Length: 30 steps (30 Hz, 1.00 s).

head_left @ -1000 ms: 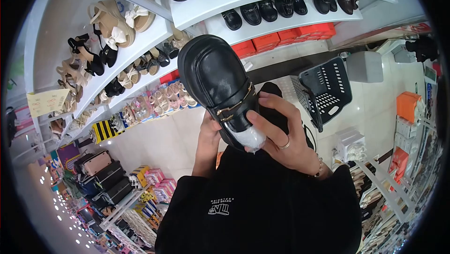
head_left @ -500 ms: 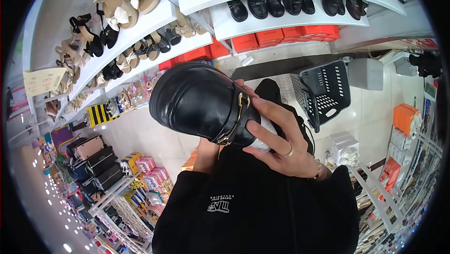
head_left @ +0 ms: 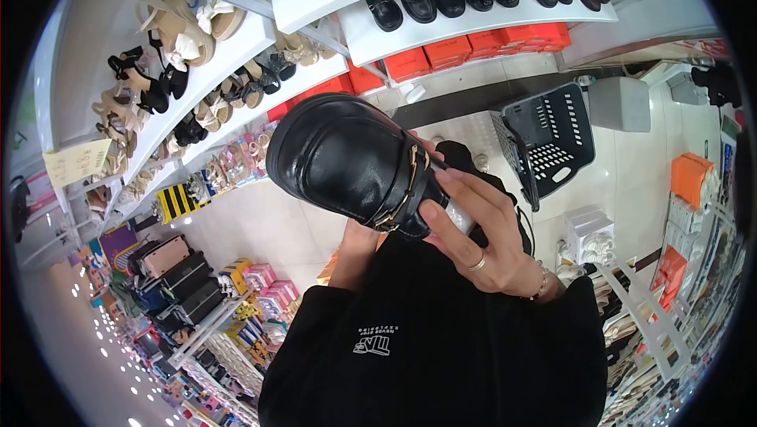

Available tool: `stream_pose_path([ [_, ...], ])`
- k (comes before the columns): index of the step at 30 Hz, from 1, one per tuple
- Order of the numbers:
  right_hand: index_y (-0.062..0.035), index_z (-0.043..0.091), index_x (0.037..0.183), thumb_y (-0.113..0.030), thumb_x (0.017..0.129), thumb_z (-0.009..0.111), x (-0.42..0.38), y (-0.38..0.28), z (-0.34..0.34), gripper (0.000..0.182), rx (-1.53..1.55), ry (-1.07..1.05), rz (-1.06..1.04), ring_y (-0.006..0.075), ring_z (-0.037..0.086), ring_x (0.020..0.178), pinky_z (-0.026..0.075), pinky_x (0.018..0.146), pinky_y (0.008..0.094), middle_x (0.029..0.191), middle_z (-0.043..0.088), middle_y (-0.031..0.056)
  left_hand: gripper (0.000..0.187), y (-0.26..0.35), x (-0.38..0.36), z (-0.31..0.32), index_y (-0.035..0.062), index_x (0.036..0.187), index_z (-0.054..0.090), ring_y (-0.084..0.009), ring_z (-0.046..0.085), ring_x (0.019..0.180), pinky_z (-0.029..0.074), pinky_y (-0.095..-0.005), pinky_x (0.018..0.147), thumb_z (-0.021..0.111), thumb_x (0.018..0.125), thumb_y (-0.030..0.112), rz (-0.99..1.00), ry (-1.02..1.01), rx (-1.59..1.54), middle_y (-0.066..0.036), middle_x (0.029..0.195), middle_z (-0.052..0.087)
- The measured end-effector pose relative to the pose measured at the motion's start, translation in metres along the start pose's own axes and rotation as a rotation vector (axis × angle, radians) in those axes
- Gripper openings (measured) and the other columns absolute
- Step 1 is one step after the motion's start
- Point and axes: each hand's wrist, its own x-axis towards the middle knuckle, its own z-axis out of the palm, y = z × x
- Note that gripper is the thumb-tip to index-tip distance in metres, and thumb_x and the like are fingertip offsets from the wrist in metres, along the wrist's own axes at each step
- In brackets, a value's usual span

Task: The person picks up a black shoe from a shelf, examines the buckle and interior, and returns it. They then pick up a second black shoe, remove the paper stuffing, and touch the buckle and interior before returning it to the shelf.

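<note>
A shiny black loafer [head_left: 341, 160] with a gold chain-like buckle on its strap is held up in front of my chest, its rounded toe pointing to the upper left. My right hand [head_left: 490, 239], with a ring and a bracelet, grips the heel end, thumb and fingers around the opening. Whitish stuffing [head_left: 460, 218] shows inside the opening. From below, my left hand [head_left: 359, 239] holds the loafer; most of its fingers are hidden behind the shoe.
White shelves [head_left: 489, 26] carry black loafers [head_left: 418, 1] and beige sandals [head_left: 175, 31], with red shoe boxes [head_left: 448, 52] beneath. A dark shopping basket [head_left: 552, 135] stands on the floor beside a grey bin [head_left: 621, 104]. Luggage and packaged goods line the left.
The loafer and both hands have shifted slightly right in view, and the shoe is tilted a little more. The surrounding shelves have moved slightly as the camera turned. Both hands keep their hold.
</note>
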Motion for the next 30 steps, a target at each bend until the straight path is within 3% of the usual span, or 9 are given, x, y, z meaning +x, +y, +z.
stream_pose_path([
  [6,-0.0039,0.059,0.119,-0.007,0.071,0.074,-0.004,0.002,-0.001,0.05,-0.003,0.078,0.036,0.0343,0.054,0.107,0.048,0.088,0.0398,0.122,0.051,0.0204,0.074,0.0,0.003,0.001,-0.0008,0.13,0.041,-0.0321,0.053,0.113,0.044,-0.0416,0.098,0.071,0.077,0.041,-0.108,0.067,0.065,-0.019,0.121,0.053],
  [8,-0.0057,0.06,0.118,-0.012,0.068,0.078,-0.001,0.0,-0.004,0.053,0.108,0.053,0.125,0.0332,0.051,0.11,0.046,0.09,0.0391,0.124,0.05,0.0182,0.086,0.005,-0.001,0.01,-0.0029,0.133,0.037,-0.0328,0.052,0.116,0.042,-0.0411,0.099,0.072,0.073,0.046,-0.005,0.013,0.16,-0.021,0.127,0.051],
  [9,-0.0066,0.059,0.119,-0.016,0.068,0.078,-0.003,0.0,-0.005,0.055,0.188,0.036,0.183,0.0321,0.049,0.113,0.044,0.093,0.0382,0.125,0.049,0.0173,0.093,0.002,0.0,0.003,0.0031,0.137,0.033,-0.0304,0.052,0.114,0.044,-0.0414,0.098,0.062,0.073,0.064,0.009,-0.067,0.331,-0.017,0.127,0.048],
  [12,-0.0069,0.058,0.121,-0.017,0.067,0.079,-0.004,0.003,-0.007,0.059,0.253,0.105,0.207,0.0315,0.048,0.114,0.043,0.093,0.0378,0.126,0.049,0.0167,0.078,0.007,-0.008,-0.001,0.0028,0.138,0.032,-0.0321,0.052,0.114,0.046,-0.0402,0.096,0.054,0.085,0.055,-0.176,-0.005,0.035,-0.018,0.134,0.044],
  [13,-0.0053,0.056,0.123,-0.012,0.068,0.077,-0.004,0.005,-0.009,0.06,0.222,0.112,0.194,0.0318,0.049,0.113,0.044,0.092,0.0384,0.125,0.049,0.0172,0.093,0.018,-0.01,0.023,-0.0039,0.134,0.037,-0.0298,0.053,0.116,0.044,-0.0397,0.098,0.066,0.073,0.06,-0.24,0.213,0.088,-0.021,0.129,0.05],
  [16,-0.003,0.054,0.124,-0.002,0.067,0.072,0.0,0.007,-0.01,0.06,0.202,0.067,0.203,0.0333,0.049,0.112,0.044,0.092,0.0391,0.124,0.049,0.0179,0.089,0.02,-0.016,0.024,-0.0034,0.133,0.038,-0.0265,0.054,0.115,0.043,-0.0378,0.098,0.067,0.075,0.057,-0.169,0.267,0.324,-0.018,0.127,0.052],
  [20,-0.0017,0.053,0.125,0.009,0.063,0.065,0.005,0.006,-0.005,0.064,0.221,0.006,0.201,0.0328,0.051,0.111,0.045,0.091,0.039,0.122,0.051,0.0176,0.088,0.021,-0.022,0.022,-0.0028,0.133,0.038,-0.0236,0.054,0.114,0.043,-0.0351,0.098,0.069,0.074,0.055,-0.18,0.34,0.26,-0.015,0.127,0.052],
  [28,-0.0027,0.056,0.121,0.017,0.062,0.058,0.006,0.022,0.024,0.062,0.196,0.102,0.171,0.0309,0.058,0.1,0.049,0.083,0.0354,0.113,0.057,0.0137,0.074,0.034,-0.019,-0.022,-0.003,0.126,0.047,-0.0182,0.056,0.111,0.043,-0.0318,0.097,0.077,0.073,0.039,-0.145,0.136,0.255,-0.01,0.119,0.058],
  [30,-0.0042,0.056,0.122,0.017,0.064,0.056,0.005,0.029,0.03,0.061,0.176,0.086,0.315,0.0318,0.057,0.099,0.048,0.083,0.0343,0.112,0.057,0.0144,0.059,0.036,-0.019,-0.026,-0.0015,0.123,0.05,-0.0153,0.056,0.107,0.042,-0.0281,0.094,0.074,0.079,0.03,-0.096,0.186,0.329,-0.007,0.116,0.06],
])
